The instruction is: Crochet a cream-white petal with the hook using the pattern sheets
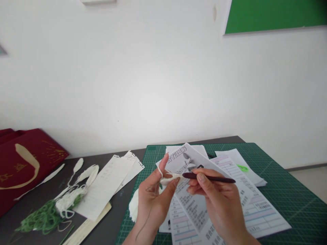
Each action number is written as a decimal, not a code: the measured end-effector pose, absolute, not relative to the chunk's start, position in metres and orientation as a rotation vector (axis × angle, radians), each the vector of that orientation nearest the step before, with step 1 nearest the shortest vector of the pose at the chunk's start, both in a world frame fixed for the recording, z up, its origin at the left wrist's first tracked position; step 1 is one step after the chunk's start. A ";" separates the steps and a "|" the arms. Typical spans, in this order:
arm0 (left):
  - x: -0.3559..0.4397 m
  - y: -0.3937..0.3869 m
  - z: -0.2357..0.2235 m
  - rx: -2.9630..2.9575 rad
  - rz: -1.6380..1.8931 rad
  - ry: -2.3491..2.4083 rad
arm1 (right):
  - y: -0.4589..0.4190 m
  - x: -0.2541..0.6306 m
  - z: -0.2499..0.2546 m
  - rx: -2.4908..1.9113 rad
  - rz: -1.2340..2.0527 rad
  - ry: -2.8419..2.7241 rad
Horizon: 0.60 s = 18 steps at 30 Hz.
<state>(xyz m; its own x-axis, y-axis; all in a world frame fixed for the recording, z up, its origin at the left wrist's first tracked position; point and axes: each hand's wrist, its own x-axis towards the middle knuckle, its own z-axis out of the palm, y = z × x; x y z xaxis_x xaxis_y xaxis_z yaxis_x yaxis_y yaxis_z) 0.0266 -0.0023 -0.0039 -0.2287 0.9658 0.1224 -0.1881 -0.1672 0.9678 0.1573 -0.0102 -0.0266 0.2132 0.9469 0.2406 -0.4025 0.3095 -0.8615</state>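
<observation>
My left hand (154, 202) pinches a small piece of white crochet work (167, 181) between thumb and fingers. A strand of white yarn (160, 171) loops round its raised index finger. In my right hand (222, 199) is a crochet hook (221, 178) with a dark red-brown handle, held like a pen and pointing left. The hook's tip meets the crochet work, though the stitch there is too small to make out. Partly hidden behind my left wrist lies a white yarn ball (133, 206). Printed pattern sheets (196, 204) lie beneath both hands.
A green cutting mat (288, 197) carries the papers and a bright green clip-like item (242, 168). To the left are green yarn (42, 217), white crocheted pieces (92, 173), handwritten notebook sheets (107, 183), a pale flat strip (88, 226) and a dark red bag (25, 163). A white wall stands behind.
</observation>
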 end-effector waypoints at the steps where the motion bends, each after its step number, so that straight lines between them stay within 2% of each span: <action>1: 0.027 -0.002 -0.005 1.009 1.583 1.145 | -0.012 0.157 -0.027 -0.760 0.950 -0.982; 5: 0.026 0.000 -0.005 0.757 1.468 0.924 | -0.018 0.161 -0.030 -0.676 0.328 -1.545; 8: 0.021 0.004 0.000 0.580 1.284 0.695 | -0.018 0.168 -0.031 -0.597 0.117 -1.782; 12: 0.012 0.009 0.005 0.561 1.119 0.597 | -0.015 0.172 -0.029 -0.602 0.365 -1.615; 18: 0.004 0.009 0.004 0.621 1.122 0.599 | -0.010 0.172 -0.026 -0.577 0.723 -1.325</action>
<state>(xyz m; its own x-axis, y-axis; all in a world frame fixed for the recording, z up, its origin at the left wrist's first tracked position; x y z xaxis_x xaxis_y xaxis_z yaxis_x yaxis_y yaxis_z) 0.0043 0.0088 0.0036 0.3176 0.9400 -0.1244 -0.6257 0.3063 0.7174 0.1721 -0.0103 -0.0255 0.0880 0.7531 0.6520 -0.1405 0.6574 -0.7403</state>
